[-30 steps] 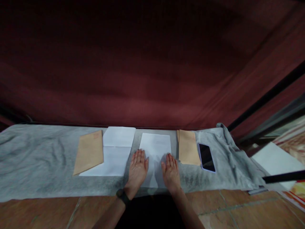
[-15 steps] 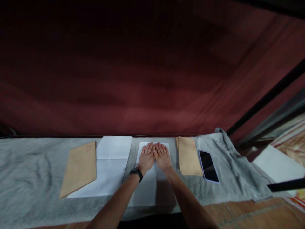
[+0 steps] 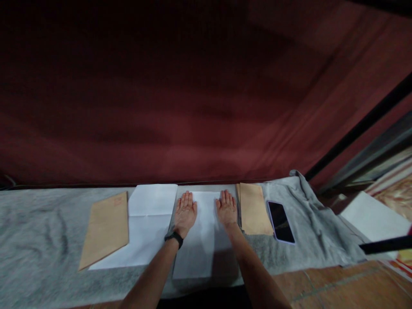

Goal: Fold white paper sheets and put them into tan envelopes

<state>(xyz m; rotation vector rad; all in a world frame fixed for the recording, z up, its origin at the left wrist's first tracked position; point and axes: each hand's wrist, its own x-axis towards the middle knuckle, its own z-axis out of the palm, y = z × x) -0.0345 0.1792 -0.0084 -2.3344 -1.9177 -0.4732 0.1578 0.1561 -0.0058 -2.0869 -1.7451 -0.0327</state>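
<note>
A white sheet of paper [image 3: 203,240] lies lengthwise in front of me on a grey cloth. Flat on its upper left edge rests my left hand [image 3: 186,213], fingers stretched out, with a black band on the wrist. My right hand [image 3: 227,209] lies flat at the upper right edge of the same sheet, fingers extended. Bare paper shows between the two hands, and neither holds anything. Just right of my right hand are brown envelopes [image 3: 255,210]. Left of my left hand lies another white sheet [image 3: 149,231] with a crease across it.
A large brown envelope [image 3: 106,227] overlaps the left sheet. A phone [image 3: 281,222] lies right of the smaller envelopes on the grey cloth [image 3: 317,240]. Dark red fabric [image 3: 206,128] hangs behind. At the far right are a dark bar [image 3: 386,245] and a white panel [image 3: 375,216].
My hands were side by side at the middle of the sheet's upper part. They have moved apart, the left one leftward and the right one rightward, to the sheet's edges.
</note>
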